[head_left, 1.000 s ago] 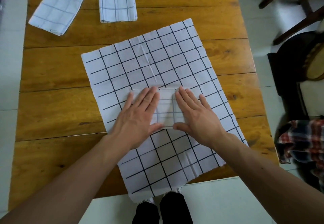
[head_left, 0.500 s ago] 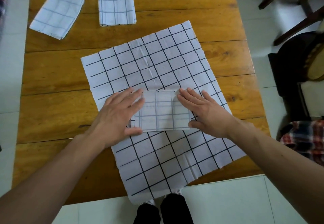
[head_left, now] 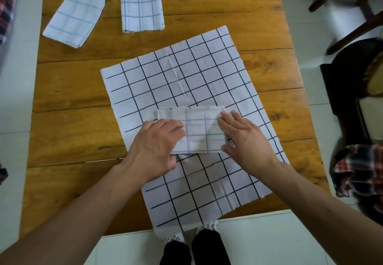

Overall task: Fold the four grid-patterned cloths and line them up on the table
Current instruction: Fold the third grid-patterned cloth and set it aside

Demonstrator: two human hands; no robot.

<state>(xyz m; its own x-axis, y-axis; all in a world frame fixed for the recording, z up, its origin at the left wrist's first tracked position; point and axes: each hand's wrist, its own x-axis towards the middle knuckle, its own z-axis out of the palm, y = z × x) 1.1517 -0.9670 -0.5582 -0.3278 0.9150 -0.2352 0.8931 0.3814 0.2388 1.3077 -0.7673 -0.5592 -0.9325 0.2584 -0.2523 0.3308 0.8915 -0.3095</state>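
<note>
A small folded grid cloth lies on top of a large white cloth with black grid lines, which is spread flat across the middle of the wooden table. My left hand grips the folded cloth's left end, fingers curled over it and thumb at its near edge. My right hand lies with straight fingers on its right edge, thumb by the near right corner. Two more folded grid cloths sit at the far left: one tilted, one upright.
The large cloth's near corner hangs over the table's front edge above my feet. Dark wooden chairs and a round stool stand to the right. A red plaid fabric lies at the right, off the table.
My hands slid apart from the middle of the small folded cloth to its two ends. The left hand's fingers went from flat to curled round the left end.
</note>
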